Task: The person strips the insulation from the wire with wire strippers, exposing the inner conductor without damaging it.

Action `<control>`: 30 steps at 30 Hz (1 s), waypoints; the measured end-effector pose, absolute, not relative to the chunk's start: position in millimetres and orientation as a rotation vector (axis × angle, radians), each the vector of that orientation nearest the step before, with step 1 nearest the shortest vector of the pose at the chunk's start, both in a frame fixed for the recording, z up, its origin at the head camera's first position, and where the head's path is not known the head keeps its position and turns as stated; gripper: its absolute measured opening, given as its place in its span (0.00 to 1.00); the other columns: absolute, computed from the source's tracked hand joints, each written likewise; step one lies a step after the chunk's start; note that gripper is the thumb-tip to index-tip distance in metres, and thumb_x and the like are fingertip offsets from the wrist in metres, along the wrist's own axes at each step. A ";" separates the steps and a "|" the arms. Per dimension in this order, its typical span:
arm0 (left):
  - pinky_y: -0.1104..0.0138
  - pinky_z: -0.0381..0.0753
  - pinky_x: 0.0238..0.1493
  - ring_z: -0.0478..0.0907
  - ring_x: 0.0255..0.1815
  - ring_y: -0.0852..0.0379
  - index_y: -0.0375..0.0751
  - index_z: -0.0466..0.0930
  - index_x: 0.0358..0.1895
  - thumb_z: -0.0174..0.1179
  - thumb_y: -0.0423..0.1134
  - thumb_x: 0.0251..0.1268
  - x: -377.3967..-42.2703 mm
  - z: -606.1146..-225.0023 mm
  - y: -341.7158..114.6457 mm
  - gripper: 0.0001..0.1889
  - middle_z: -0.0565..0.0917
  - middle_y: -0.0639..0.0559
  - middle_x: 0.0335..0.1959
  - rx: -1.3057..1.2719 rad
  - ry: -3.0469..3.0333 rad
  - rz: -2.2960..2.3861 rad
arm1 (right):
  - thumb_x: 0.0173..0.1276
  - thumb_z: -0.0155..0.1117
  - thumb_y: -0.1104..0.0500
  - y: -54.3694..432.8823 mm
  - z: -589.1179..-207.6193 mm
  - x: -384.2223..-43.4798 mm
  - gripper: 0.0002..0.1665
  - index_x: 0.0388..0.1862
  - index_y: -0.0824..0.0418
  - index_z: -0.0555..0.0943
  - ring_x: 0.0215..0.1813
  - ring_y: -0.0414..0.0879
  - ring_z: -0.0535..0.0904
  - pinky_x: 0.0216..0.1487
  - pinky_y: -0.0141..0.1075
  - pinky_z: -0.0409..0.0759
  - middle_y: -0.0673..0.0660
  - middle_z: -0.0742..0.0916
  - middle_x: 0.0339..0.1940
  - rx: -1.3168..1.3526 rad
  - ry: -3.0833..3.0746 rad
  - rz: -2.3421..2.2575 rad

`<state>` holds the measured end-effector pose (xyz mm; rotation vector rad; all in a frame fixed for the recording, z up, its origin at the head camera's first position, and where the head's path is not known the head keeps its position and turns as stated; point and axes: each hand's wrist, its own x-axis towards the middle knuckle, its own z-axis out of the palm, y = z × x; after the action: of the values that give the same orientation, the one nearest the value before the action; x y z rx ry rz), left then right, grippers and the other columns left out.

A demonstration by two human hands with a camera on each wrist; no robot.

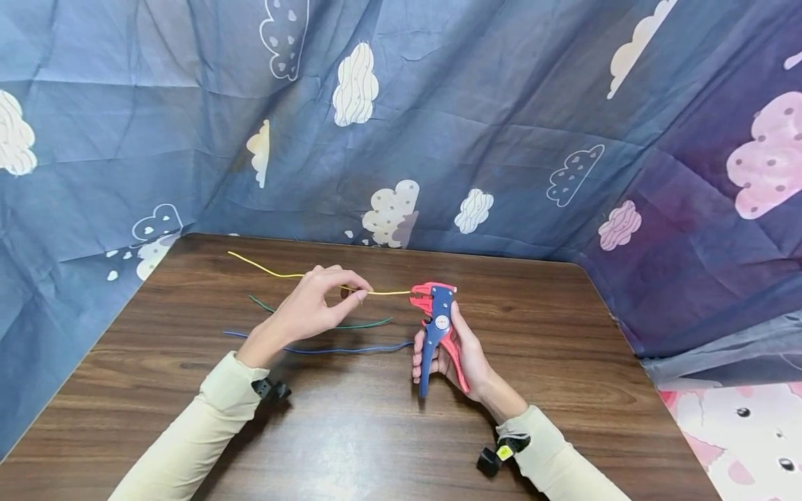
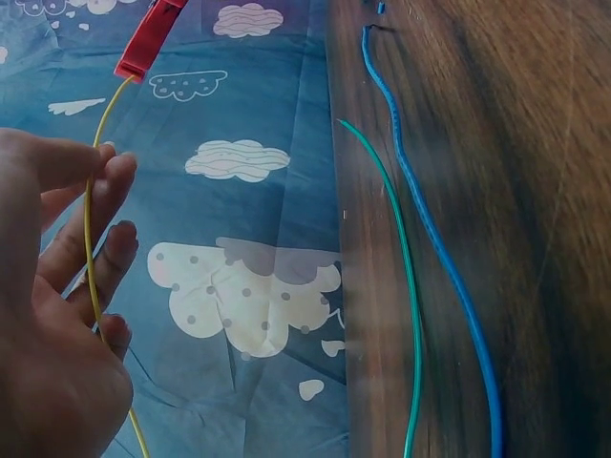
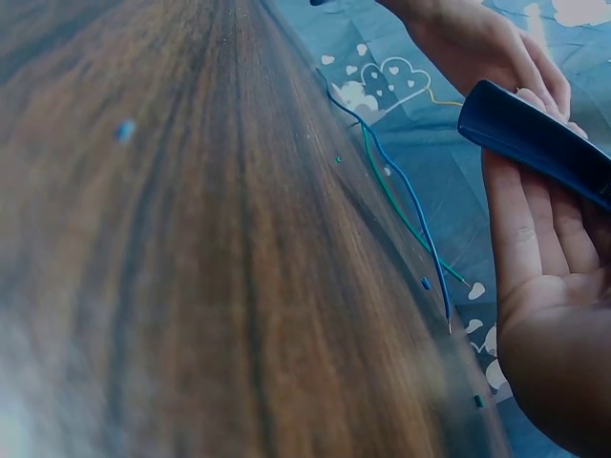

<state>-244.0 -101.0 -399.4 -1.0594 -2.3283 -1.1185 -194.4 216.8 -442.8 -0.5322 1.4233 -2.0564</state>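
Note:
My left hand pinches a thin yellow wire between thumb and forefinger. In the left wrist view the yellow wire runs down past the palm, the other fingers loosely bent. My right hand holds a wire stripper with a blue body and red jaws, its handles spread. The yellow wire's right end sits at the red jaws. In the right wrist view, the fingers lie along the blue handle. Below the left hand lie a green wire and a blue wire.
The wires lie on a brown wooden table. Bared metal shows at the end of the blue wire. Small blue scraps and a green scrap lie nearby. A patterned blue curtain hangs behind the table's far edge.

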 end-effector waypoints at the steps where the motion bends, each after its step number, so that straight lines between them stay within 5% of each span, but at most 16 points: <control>1: 0.59 0.70 0.49 0.83 0.45 0.67 0.61 0.91 0.50 0.68 0.42 0.77 -244.0 -399.3 -101.2 0.07 0.91 0.64 0.41 -1.061 -2.330 -1.119 | 0.84 0.16 0.25 216.8 -442.7 -194.1 0.54 0.47 0.61 0.83 0.39 0.47 0.93 0.49 0.46 0.92 0.53 0.92 0.37 -0.535 1.418 -2.055; 16: 0.59 0.67 0.46 0.81 0.39 0.62 0.62 0.90 0.49 0.69 0.42 0.77 -242.6 -399.6 -98.7 0.06 0.88 0.71 0.39 -1.100 -2.340 -1.117 | 0.84 0.18 0.25 216.6 -445.1 -195.1 0.52 0.48 0.61 0.81 0.38 0.47 0.92 0.51 0.46 0.92 0.53 0.90 0.36 -0.559 1.351 -2.070; 30: 0.57 0.70 0.52 0.81 0.43 0.67 0.62 0.90 0.49 0.68 0.44 0.77 -238.4 -400.0 -93.9 0.06 0.89 0.69 0.40 -1.103 -2.380 -1.092 | 0.83 0.15 0.24 215.5 -448.1 -193.8 0.52 0.45 0.60 0.77 0.40 0.47 0.88 0.50 0.46 0.90 0.54 0.87 0.37 -0.601 1.306 -2.018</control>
<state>-238.4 -93.9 -400.0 -1.1031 -2.3797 -1.0916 -193.8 215.5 -448.1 -0.6012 1.3057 -2.0181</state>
